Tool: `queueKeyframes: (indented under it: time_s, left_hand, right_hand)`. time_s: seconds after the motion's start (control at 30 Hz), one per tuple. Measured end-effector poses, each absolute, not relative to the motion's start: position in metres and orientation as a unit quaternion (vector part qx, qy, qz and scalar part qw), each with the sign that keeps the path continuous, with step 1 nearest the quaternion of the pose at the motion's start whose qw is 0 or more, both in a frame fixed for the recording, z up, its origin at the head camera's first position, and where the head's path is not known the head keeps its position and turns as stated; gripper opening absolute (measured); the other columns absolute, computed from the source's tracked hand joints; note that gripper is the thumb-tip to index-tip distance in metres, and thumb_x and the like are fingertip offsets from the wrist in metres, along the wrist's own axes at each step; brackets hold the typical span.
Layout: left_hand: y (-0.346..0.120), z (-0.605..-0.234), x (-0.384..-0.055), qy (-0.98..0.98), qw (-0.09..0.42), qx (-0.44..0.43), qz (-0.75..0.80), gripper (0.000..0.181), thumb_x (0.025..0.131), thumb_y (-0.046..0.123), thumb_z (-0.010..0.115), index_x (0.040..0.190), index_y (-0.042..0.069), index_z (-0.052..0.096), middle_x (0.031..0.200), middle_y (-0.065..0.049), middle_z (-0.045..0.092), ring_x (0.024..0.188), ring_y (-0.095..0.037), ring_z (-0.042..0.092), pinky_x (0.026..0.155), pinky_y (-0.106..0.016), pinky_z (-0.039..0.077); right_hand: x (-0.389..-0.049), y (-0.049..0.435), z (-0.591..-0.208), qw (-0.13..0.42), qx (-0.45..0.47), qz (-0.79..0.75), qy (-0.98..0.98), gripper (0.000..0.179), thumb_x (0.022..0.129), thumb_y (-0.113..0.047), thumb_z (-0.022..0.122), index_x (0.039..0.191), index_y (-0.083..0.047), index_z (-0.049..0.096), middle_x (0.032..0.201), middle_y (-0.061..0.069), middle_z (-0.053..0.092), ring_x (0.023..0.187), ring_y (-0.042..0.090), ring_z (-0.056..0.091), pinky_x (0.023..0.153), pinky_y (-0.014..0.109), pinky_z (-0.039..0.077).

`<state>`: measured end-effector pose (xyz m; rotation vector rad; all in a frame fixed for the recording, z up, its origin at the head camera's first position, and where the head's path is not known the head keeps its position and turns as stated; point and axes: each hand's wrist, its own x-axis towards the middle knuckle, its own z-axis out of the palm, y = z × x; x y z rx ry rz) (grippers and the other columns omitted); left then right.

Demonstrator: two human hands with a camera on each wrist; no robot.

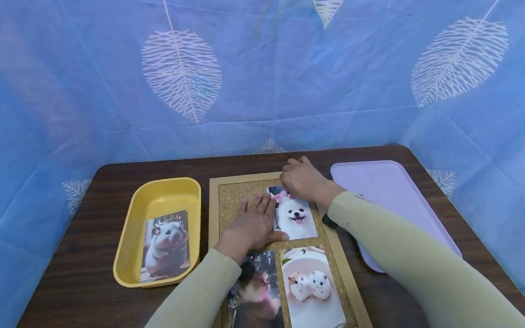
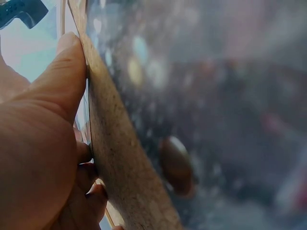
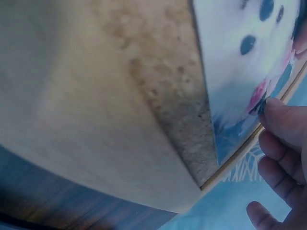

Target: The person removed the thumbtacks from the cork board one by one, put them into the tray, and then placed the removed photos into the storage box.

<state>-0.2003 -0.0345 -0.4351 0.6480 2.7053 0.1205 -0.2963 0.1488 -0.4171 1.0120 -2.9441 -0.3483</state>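
Note:
A photo of a white dog (image 1: 296,217) lies at the upper right of a framed cork board (image 1: 241,190). My left hand (image 1: 254,222) rests with its fingers spread on the photo's left edge and the cork beside it. At the photo's top edge, my right hand (image 1: 303,179) pinches a small thumbtack (image 3: 262,106), mostly hidden by the thumb and fingers. Below are a photo of two hamsters (image 1: 313,301), with a tack at its top, and a darker photo (image 1: 258,315), partly under my left wrist. A metallic tack (image 2: 176,165) sits on that darker photo.
Left of the board stands a yellow tray (image 1: 125,247) holding a hamster photo (image 1: 168,247). A lilac tray (image 1: 381,182) lies on the right, partly beneath my right sleeve. Everything stands on a dark wooden table (image 1: 71,286) before a blue leaf-patterned cloth (image 1: 257,74).

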Motion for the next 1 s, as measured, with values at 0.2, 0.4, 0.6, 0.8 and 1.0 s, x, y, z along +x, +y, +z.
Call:
queueKeyframes:
  time_s: [0.2,0.4,0.6,0.8,1.0]
  left_hand:
    - [-0.036,-0.435,-0.200,0.956,0.173,0.232,0.039,0.098,0.100,0.073,0.044,0.171,0.014,0.011,0.179,-0.006,0.008,0.166,-0.025,0.005,0.133,-0.055,0.010]
    - [-0.035,-0.435,-0.201,0.955,0.171,0.237,0.039,0.098,0.100,0.073,0.044,0.171,0.013,0.012,0.179,-0.006,0.007,0.165,-0.025,0.005,0.133,-0.056,0.010]
    - [-0.035,-0.435,-0.201,0.956,0.174,0.234,0.040,0.099,0.099,0.074,0.045,0.171,0.014,0.011,0.179,-0.005,0.007,0.166,-0.025,0.005,0.133,-0.056,0.009]
    - [-0.035,-0.434,-0.200,0.956,0.174,0.232,0.036,0.100,0.099,0.074,0.045,0.171,0.013,0.011,0.179,-0.006,0.008,0.166,-0.025,0.005,0.133,-0.055,0.010]
    - [-0.034,-0.435,-0.201,0.956,0.173,0.234,0.038,0.099,0.100,0.073,0.046,0.171,0.013,0.011,0.179,-0.006,0.008,0.166,-0.025,0.006,0.133,-0.055,0.010]
  right_hand:
    - [-0.299,0.148,-0.416,-0.020,0.315,-0.102,-0.943,0.021,0.106,-0.023,0.063,0.092,-0.016,0.077,0.105,0.004,0.070,0.104,0.027,0.055,0.092,0.049,0.044]
    - [-0.301,0.151,-0.419,-0.017,0.308,-0.098,-0.946,0.021,0.107,-0.023,0.063,0.091,-0.017,0.077,0.102,0.002,0.070,0.104,0.026,0.054,0.093,0.049,0.043]
    - [-0.298,0.147,-0.417,-0.015,0.297,-0.085,-0.951,0.026,0.106,-0.022,0.065,0.081,-0.019,0.073,0.096,0.001,0.071,0.101,0.026,0.054,0.089,0.048,0.043]
    - [-0.298,0.140,-0.412,-0.040,0.276,-0.080,-0.957,0.035,0.105,-0.020,0.063,0.070,-0.020,0.066,0.099,0.002,0.074,0.107,0.027,0.057,0.095,0.051,0.045]
    - [-0.299,0.142,-0.412,-0.051,0.273,-0.083,-0.957,0.036,0.105,-0.021,0.061,0.069,-0.020,0.063,0.096,0.002,0.071,0.103,0.027,0.055,0.093,0.050,0.044]
